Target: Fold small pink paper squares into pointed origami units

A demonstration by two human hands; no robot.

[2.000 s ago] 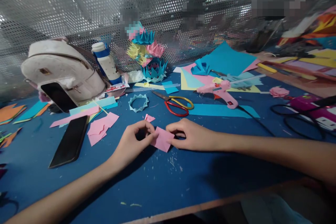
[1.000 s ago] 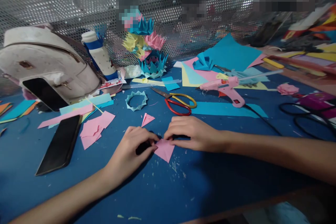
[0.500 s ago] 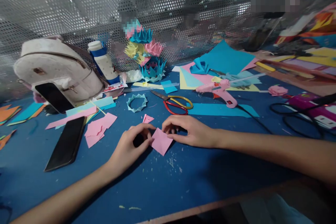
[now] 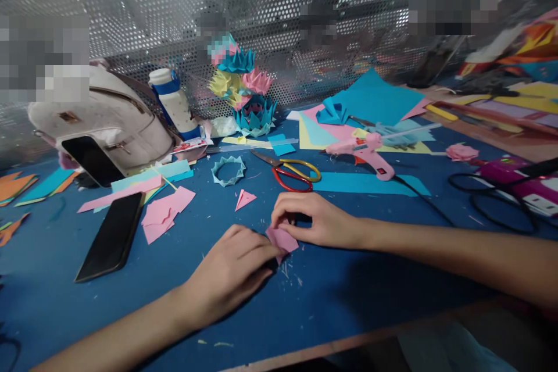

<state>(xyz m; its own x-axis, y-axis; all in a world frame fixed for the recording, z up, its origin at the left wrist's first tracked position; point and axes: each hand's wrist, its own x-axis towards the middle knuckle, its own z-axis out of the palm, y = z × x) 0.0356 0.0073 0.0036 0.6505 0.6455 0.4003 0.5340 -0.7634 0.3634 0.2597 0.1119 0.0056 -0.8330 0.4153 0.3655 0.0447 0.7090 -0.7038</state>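
A small pink paper piece [image 4: 283, 239] lies on the blue table [image 4: 305, 302] between my hands. My left hand [image 4: 235, 270] rests palm down with its fingertips pressed on the paper's near edge, covering part of it. From the right, my right hand [image 4: 311, 220] pinches the paper's far edge with curled fingers. A small folded pink triangle [image 4: 244, 200] lies just beyond the hands.
Red-and-yellow scissors [image 4: 292, 173], a pink glue gun [image 4: 366, 152], a teal paper ring [image 4: 229, 170], loose pink squares [image 4: 165, 212], a black phone [image 4: 111, 236], a white backpack [image 4: 108, 122], a bottle [image 4: 174, 102], stacked paper flowers [image 4: 244, 90] and coloured sheets [image 4: 375, 99] crowd the table. A perforated metal screen [image 4: 131, 6] stands behind.
The pink paper has gone from an open square to a smaller folded shape. My left hand has turned palm down and slid nearer, pressing on it.
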